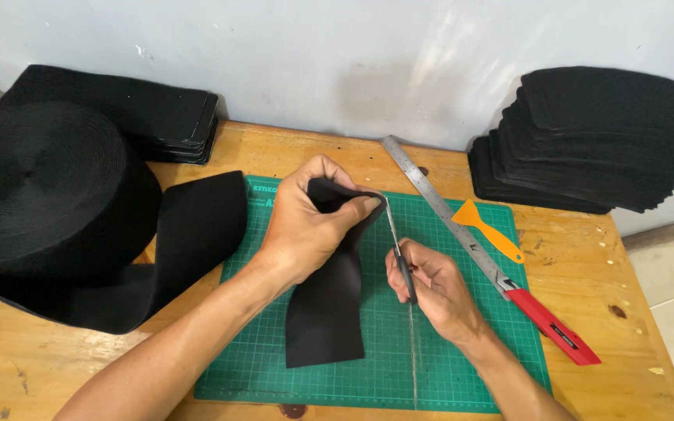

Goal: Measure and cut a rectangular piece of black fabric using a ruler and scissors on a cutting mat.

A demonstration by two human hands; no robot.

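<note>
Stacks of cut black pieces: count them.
2: a low stack at the table's back left against the wall, and a taller stack at the back right. None looks hidden.

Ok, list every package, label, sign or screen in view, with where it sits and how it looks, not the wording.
No packages, signs or screens.
Cutting mat: on the wooden table under both hands, rectangular, green with a pale grid and pale printed marking at its top left corner.
Steel ruler: lying diagonally across the mat's top right, long, silver, with fine graduation marks.
Red knife: at the ruler's lower end, small dark panel on its handle.
</note>
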